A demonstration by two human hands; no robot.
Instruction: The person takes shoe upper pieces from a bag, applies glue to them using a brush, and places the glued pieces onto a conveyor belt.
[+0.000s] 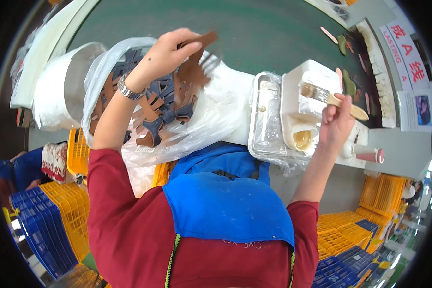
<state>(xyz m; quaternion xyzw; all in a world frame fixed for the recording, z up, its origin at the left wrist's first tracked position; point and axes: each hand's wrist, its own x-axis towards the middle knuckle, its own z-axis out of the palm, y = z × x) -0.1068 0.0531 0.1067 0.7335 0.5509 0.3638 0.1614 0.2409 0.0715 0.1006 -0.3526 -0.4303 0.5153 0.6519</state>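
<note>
My left hand (pixel 170 50) is closed on a brown leather shoe upper (pixel 192 67) with cut straps, lifted over an open clear plastic bag (pixel 206 113). Inside the bag lie several more strappy shoe uppers (pixel 163 93), brown and dark blue. My right hand (pixel 337 122) grips a flat brush by its wooden handle (pixel 356 111); its bristles (pixel 312 91) point left across a white plastic container (pixel 309 72). Below the brush, an opening in that container shows amber liquid (pixel 302 139). A plastic-wrapped white tray (pixel 259 139) sits left of the container.
The green conveyor belt (pixel 254 29) runs beyond my hands. Olive and pink shoe parts (pixel 349 86) lie at the far right. A white bucket (pixel 57 105) stands left of the bag. Yellow crates (pixel 381 194) and blue crates (pixel 41 230) are stacked on both sides.
</note>
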